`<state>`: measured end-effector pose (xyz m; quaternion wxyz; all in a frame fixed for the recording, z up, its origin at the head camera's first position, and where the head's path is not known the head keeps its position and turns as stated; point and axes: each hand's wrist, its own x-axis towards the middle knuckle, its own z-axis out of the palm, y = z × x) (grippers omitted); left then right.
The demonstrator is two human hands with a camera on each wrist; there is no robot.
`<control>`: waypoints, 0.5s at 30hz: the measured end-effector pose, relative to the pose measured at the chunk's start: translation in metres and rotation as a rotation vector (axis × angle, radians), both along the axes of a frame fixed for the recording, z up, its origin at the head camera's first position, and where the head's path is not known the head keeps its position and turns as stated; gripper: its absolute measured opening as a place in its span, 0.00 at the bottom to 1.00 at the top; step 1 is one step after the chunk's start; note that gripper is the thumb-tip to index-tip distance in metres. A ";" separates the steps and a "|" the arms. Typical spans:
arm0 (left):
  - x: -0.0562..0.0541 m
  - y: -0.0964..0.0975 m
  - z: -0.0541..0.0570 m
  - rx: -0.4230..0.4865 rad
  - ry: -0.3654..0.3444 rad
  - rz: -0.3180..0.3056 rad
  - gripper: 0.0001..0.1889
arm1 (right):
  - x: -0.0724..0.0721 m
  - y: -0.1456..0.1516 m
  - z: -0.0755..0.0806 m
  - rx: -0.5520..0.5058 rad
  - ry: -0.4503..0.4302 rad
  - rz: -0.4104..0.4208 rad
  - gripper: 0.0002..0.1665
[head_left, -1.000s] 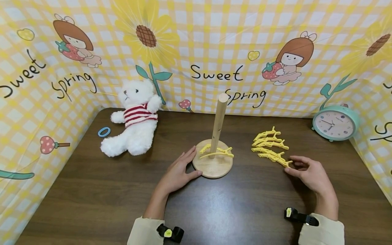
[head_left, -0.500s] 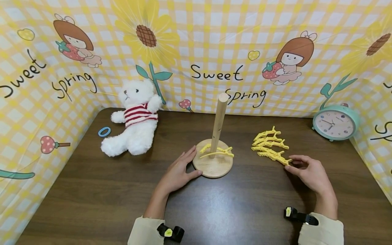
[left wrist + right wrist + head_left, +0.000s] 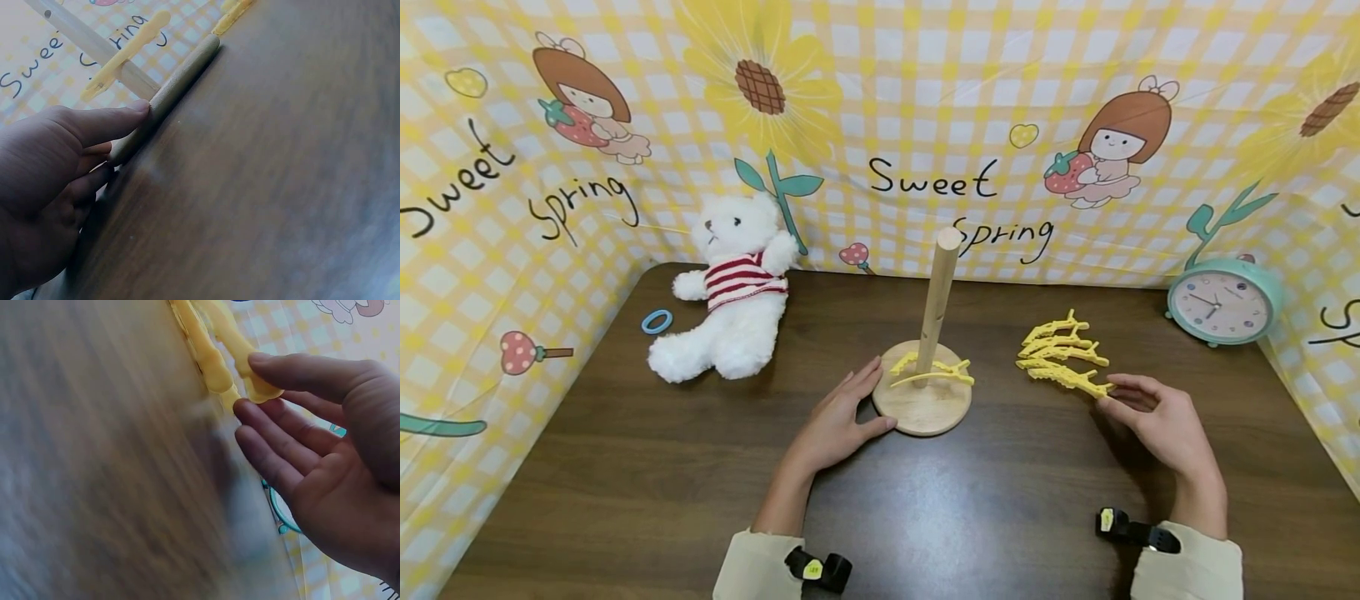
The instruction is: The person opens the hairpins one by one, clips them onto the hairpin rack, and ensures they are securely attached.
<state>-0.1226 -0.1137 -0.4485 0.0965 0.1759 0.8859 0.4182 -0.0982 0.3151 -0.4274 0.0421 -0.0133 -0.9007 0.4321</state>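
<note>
Head view: the left hand [image 3: 838, 425] holds the wooden stand [image 3: 925, 413] by its base, thumb and fingers spread apart at the rim. A yellow strip [image 3: 940, 376] crosses the foot of the post, near the left fingertips. The right hand [image 3: 1168, 421] pinches the end of a yellow stick [image 3: 230, 334]; the stick pile [image 3: 1060, 342] lies just beyond its fingertips, the clock [image 3: 1221, 303] farther off.

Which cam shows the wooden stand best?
Head view: the wooden stand is in frame at full height, from round base to post top, with the left hand touching the rim. The left wrist view shows the base nearly edge-on, partly behind the hand, and crops the post's top. The right wrist view doesn't show it.
</note>
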 end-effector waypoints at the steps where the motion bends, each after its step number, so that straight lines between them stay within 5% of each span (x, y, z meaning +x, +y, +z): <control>1: 0.000 0.000 0.000 0.001 0.000 0.000 0.43 | 0.000 0.000 0.000 -0.012 -0.001 -0.004 0.25; 15: -0.001 0.000 -0.002 0.001 0.003 -0.003 0.43 | -0.004 -0.009 0.003 -0.078 0.033 -0.015 0.24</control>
